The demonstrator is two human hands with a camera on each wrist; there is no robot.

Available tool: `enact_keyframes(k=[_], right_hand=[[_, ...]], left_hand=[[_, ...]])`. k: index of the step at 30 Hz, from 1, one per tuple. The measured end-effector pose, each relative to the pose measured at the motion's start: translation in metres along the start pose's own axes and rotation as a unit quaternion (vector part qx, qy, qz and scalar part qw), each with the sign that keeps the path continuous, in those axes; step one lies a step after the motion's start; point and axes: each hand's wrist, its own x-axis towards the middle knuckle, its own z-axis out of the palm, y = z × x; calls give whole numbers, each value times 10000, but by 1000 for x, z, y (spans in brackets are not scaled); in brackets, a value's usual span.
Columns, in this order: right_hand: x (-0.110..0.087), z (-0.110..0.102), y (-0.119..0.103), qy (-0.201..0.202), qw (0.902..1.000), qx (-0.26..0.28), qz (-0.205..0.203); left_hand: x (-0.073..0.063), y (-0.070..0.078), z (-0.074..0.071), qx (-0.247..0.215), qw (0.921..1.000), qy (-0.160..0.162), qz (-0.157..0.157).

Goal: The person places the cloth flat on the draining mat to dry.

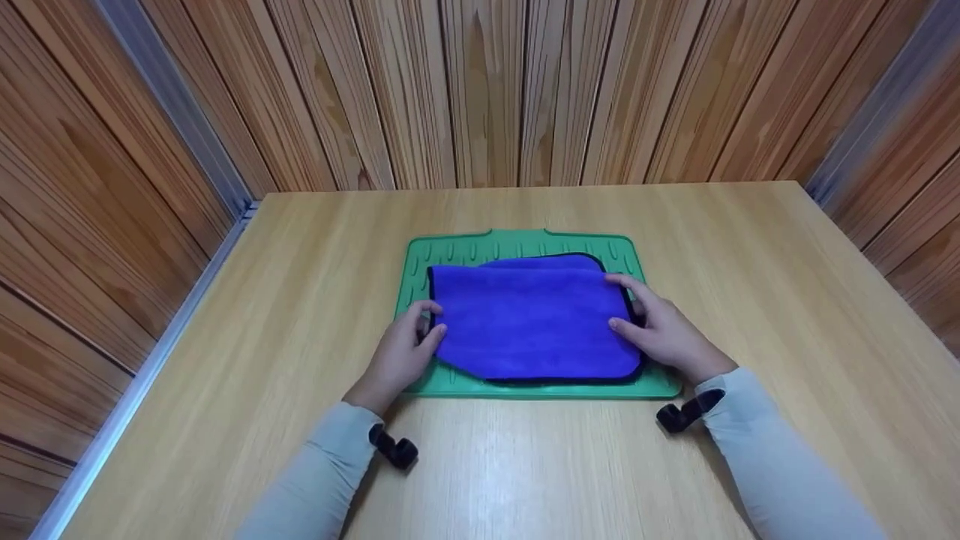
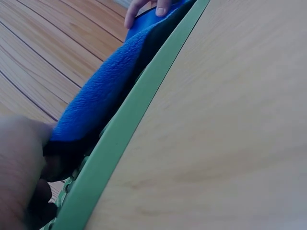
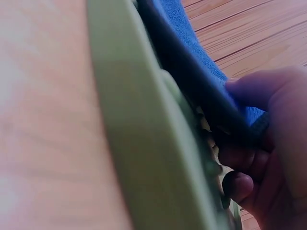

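A blue cloth with a dark edging lies folded over a green ridged mat in the head view. At its left edge my left hand grips the cloth, thumb on top and fingers around the side. My right hand pinches the opposite edge, its thumb and a finger on the upper face. In the right wrist view the fingers curl beneath the cloth, just above the mat's ridges. The left wrist view shows the cloth raised a little off the mat along its near side.
The mat lies on a light wooden table. Wood-plank walls stand behind and at both sides, with a grey metal strip along the left table edge. A dark strapped device sits on each wrist.
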Motion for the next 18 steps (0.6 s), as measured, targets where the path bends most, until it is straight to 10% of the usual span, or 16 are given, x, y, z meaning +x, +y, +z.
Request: enact_keyframes(k=[5,18], right_hand=[[-6,-1,1,-138,9999,-44,75],[-14,3,-4,-574,9967,-530,237]], left_hand=[[-2,-3,-4,126,9998,90,117],[-22,-7,-17,258,9949,-968,-61]])
